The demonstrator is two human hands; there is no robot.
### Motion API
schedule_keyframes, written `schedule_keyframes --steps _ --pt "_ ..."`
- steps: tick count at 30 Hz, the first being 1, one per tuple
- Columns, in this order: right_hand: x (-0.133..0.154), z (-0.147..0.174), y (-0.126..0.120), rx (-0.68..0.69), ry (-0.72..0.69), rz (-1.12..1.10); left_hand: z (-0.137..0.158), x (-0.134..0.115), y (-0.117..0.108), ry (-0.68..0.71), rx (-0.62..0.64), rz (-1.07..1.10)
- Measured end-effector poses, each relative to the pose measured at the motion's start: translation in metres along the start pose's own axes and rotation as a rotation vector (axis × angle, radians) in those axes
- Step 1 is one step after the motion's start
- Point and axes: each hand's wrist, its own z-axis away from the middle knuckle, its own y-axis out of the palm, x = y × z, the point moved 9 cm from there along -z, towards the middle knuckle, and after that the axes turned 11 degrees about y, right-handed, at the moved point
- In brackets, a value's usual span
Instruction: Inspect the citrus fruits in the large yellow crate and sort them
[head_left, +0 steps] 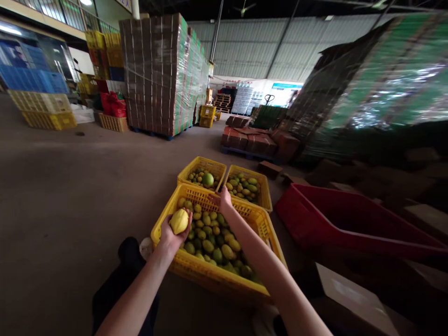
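My left hand (pixel 175 232) is wrapped around a yellow lemon (pixel 179 221) above the left side of a large yellow crate (pixel 213 270). Inside that crate lie many green and yellow lemons (pixel 209 231). My right hand (pixel 223 200) reaches to the crate's far side with its fingers stretched out to the left and nothing visible in them. Just beyond it stand two smaller yellow crates. The back left crate (pixel 182 175) holds small fruit and one larger round green fruit (pixel 207 180). Green and yellow lemons fill part of the back right crate (pixel 269 192).
A red tub (pixel 315 224) stands to the right, with cardboard boxes (pixel 353 294) near it. Farther off are flat carton bundles on a blue pallet (pixel 245 154), tall wrapped carton stacks (pixel 150 74), and stacked plastic crates (pixel 45 100) at the left.
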Motion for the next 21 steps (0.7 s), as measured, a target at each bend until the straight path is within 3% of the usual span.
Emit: schedule_keyframes --steps 3,7,11,12,14,18,20,21 --pt "-0.010 0.010 -0.004 0.032 0.221 0.206 -0.002 -0.011 -0.011 0.023 0.005 -0.026" --pt "-0.053 0.090 -0.031 0.193 0.439 0.543 -0.001 -0.035 -0.027 0.111 0.018 -0.073" --pt "-0.080 0.163 -0.061 0.489 0.408 1.429 -0.002 -0.046 -0.067 0.089 0.024 -0.291" --pt "-0.082 0.175 -0.069 0.528 0.385 1.573 -0.002 -0.043 -0.084 0.045 0.014 -0.376" --pt "-0.084 0.191 -0.081 0.551 0.379 1.654 -0.001 -0.030 -0.128 -0.101 -0.036 -0.567" --pt "-0.094 0.212 -0.099 0.585 0.386 1.718 0.030 0.021 -0.215 -0.611 -0.043 -0.924" --pt "-0.103 0.220 -0.106 0.615 0.395 1.760 0.052 0.044 -0.232 -0.820 -0.003 -1.083" --pt "-0.108 0.225 -0.110 0.651 0.409 1.789 0.059 0.054 -0.229 -0.881 0.020 -1.146"
